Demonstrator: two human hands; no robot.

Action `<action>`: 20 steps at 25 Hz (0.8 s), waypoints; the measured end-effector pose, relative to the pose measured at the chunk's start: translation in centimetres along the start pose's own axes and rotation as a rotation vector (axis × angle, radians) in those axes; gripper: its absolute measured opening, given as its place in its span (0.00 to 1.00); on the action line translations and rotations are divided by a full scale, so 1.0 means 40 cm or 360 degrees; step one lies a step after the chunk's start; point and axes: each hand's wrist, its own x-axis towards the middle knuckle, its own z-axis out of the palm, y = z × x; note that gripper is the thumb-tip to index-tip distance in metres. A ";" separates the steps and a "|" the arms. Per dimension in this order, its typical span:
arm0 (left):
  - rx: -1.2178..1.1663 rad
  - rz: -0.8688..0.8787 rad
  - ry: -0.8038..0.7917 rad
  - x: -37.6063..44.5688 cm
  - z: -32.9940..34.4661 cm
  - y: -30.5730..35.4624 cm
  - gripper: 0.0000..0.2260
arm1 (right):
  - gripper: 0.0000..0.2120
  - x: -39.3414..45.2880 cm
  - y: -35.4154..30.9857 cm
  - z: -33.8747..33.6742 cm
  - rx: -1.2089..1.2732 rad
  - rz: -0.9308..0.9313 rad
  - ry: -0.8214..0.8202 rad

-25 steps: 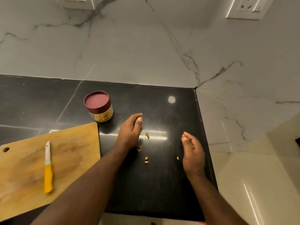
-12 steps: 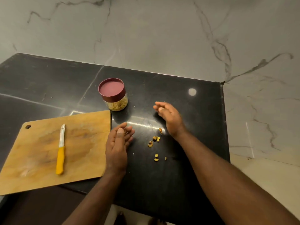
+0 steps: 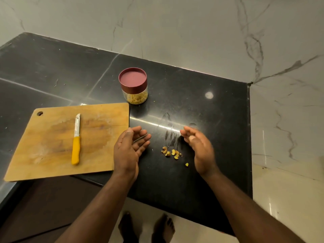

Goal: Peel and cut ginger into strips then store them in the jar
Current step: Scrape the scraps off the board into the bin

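Note:
A small clear jar point(image 3: 135, 95) with a maroon lid point(image 3: 132, 79) stands on the black counter point(image 3: 201, 181), pale ginger strips inside. A little pile of ginger peel scraps point(image 3: 171, 153) lies on the counter, one loose bit point(image 3: 186, 164) to its right. My left hand point(image 3: 128, 151) is left of the pile, palm turned inward, fingers apart and empty. My right hand point(image 3: 199, 149) is right of the pile, fingers apart, cupped toward it, nothing held.
A wooden cutting board point(image 3: 52, 148) lies at the left, with a yellow-handled knife point(image 3: 76, 141) on it. Marble walls rise behind and to the right. The counter's front edge is near; bare feet point(image 3: 145, 227) show on the floor below.
The scattered peel scraps now sit together in one pile. My right hand has drawn back from beyond the scraps to their right side. The view has tilted lower.

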 end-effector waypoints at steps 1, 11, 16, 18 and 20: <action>-0.0023 -0.0017 0.0000 -0.009 -0.005 0.004 0.15 | 0.19 -0.019 0.008 0.014 -0.0149 -0.0053 0.0068; -0.0029 -0.0473 -0.0219 -0.124 -0.108 0.007 0.18 | 0.18 0.059 -0.024 0.100 0.0163 0.0061 -0.0107; 0.0016 -0.0884 -0.0573 -0.135 -0.160 -0.017 0.19 | 0.18 0.035 0.011 0.133 -0.0192 0.0039 -0.0698; 0.0085 -0.1126 -0.0791 -0.154 -0.190 -0.029 0.19 | 0.18 -0.017 0.028 0.133 -0.0126 0.0058 -0.0749; 0.0225 -0.1378 -0.1049 -0.175 -0.244 -0.065 0.20 | 0.20 -0.066 0.019 0.132 0.0009 0.0135 -0.0700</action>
